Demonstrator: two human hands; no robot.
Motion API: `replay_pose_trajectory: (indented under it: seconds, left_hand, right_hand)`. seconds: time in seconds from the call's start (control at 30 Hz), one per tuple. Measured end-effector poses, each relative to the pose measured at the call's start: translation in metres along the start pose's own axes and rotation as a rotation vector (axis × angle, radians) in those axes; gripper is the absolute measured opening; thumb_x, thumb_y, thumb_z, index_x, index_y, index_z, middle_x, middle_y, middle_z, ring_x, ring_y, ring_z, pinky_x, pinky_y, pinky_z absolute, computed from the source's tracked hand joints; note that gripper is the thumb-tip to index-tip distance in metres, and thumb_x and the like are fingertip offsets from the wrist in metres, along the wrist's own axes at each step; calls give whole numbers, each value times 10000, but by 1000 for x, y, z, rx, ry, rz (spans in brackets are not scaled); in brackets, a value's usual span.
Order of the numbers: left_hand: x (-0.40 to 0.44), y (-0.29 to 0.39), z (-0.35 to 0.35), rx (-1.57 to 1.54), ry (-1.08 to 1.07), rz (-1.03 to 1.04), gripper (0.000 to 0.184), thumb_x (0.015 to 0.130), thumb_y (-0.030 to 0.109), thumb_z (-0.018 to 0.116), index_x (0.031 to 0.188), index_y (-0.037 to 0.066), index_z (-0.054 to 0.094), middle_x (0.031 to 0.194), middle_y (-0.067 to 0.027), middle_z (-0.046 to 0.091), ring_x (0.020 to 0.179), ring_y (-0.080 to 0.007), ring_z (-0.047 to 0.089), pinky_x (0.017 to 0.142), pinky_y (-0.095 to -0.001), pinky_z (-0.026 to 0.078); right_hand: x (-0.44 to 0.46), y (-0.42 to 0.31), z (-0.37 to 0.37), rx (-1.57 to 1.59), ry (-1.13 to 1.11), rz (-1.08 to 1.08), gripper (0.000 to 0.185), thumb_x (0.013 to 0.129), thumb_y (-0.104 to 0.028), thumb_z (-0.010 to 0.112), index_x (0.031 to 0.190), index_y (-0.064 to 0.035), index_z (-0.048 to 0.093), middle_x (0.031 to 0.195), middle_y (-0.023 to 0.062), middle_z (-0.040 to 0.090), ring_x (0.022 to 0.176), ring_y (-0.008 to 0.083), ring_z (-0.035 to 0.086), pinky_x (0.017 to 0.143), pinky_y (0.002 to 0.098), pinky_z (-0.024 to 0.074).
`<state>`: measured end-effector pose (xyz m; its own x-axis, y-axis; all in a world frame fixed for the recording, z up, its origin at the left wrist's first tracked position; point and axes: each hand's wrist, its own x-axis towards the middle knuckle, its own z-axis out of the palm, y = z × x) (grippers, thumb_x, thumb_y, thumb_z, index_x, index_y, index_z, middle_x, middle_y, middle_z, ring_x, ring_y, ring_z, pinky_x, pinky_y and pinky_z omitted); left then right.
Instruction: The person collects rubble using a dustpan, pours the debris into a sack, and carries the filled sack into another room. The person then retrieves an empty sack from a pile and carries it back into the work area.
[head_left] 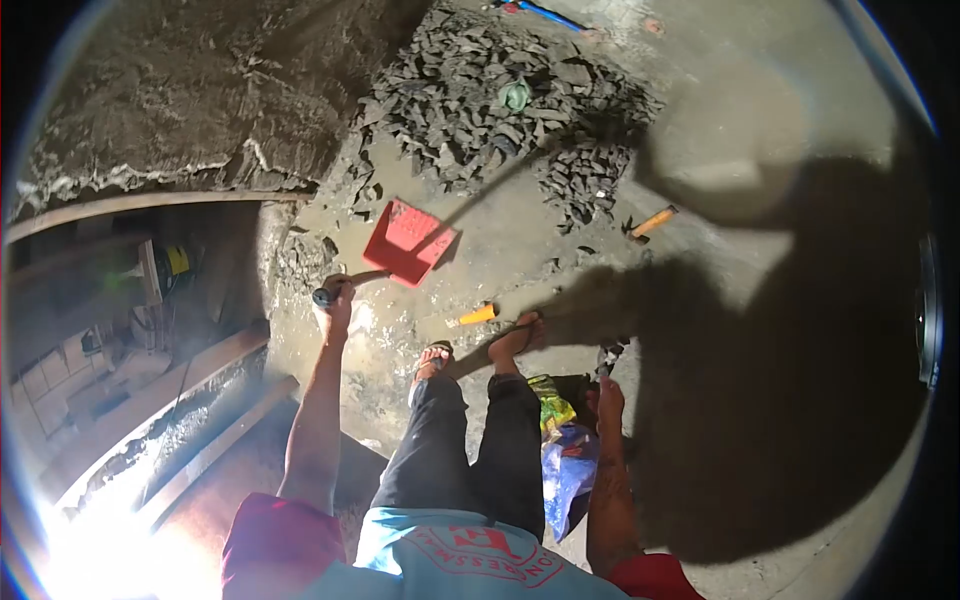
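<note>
My left hand [335,305] is closed round the dark handle of a red dustpan [408,240], whose pan rests on or just above the wet floor. My right hand [608,398], low by my right leg, is closed on a small tool with a dark grey end [610,356]; its kind is hard to make out. Beside that hand lie a yellow-green bag [550,405] and a blue and white plastic bag [568,465]. In front of my feet is a tool with a yellow-orange handle [476,315]. Farther right lies a hammer [654,223] with an orange handle.
Broken grey stone chips [470,110] form a heap ahead, with a crumpled green item [515,95] on it. A blue-handled tool [545,15] lies beyond. At left, a wood-edged opening [150,205] drops to a lower level. Glare washes out the lower left; shadow covers the right.
</note>
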<state>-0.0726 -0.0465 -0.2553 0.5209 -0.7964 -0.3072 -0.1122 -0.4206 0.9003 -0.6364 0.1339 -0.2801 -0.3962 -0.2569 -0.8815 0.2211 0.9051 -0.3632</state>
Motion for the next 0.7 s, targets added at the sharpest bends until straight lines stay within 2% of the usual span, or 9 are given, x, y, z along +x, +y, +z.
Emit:
replay_pose_trajectory:
  seconds: [0.07,0.13,0.2,0.37,0.43,0.57,0.63,0.67,0.7]
  left_hand:
    - [15,16,36,-85,-40,75,81,797,16,587,869,25,623,724,-23,590,637,-88,531,573,-227,437]
    - [32,45,76,34,-107,76,112,787,3,612,894,37,609,813,-25,583,729,-105,559,617,-235,476]
    - [49,60,116,91,-107,3,100,783,4,618,876,40,625,762,-14,584,688,-92,548,604,-228,458]
    - [68,46,110,229,-113,182,88,791,89,642,861,36,630,695,-11,606,612,-95,541,583,-246,451]
    - [57,48,102,371,-211,121,131,816,71,609,943,40,613,797,-23,613,705,-100,546,649,-251,457]
    - [53,-16,70,231,-323,177,228,829,71,591,1055,44,589,1014,-66,602,883,-138,567,774,-271,457]
    - [40,30,57,374,-480,278,357,845,61,574,1198,32,533,1118,-118,590,997,-191,558,844,-302,447]
    - [40,24,46,318,-512,283,403,878,57,548,1273,20,478,1193,-134,560,1066,-193,531,864,-306,447]
    - [42,16,31,441,-546,290,460,905,58,521,1347,26,401,1265,-136,516,1116,-184,502,872,-300,451]
  right_hand:
    - [10,-30,-3,-14,-14,-134,275,907,-350,518,1026,-104,546,864,14,579,628,130,596,508,274,486]
    - [22,-49,-3,-16,-10,-135,271,908,-346,515,1025,-104,547,852,14,578,625,130,593,509,270,481]
    - [38,-61,1,-31,-10,-130,266,909,-342,513,1023,-104,549,840,14,577,621,130,590,509,266,476]
    - [76,-78,25,-134,-102,-23,323,887,-369,527,1050,-91,555,867,32,569,633,151,600,510,301,483]
    - [84,-88,38,-141,-45,20,352,893,-392,503,1132,-136,535,898,34,555,669,179,617,513,306,485]
    - [113,-136,48,42,37,121,368,884,-440,528,1000,-91,527,796,54,537,641,188,589,470,297,441]
    - [128,-176,50,68,48,127,402,913,-414,492,1117,-69,518,848,91,592,683,191,606,476,264,455]
    - [127,-202,57,1,87,49,496,917,-460,466,1202,-56,499,1054,121,581,873,239,610,722,380,495]
    - [141,-219,61,33,107,63,481,933,-447,439,1218,-64,495,1062,120,585,876,242,613,730,373,494]
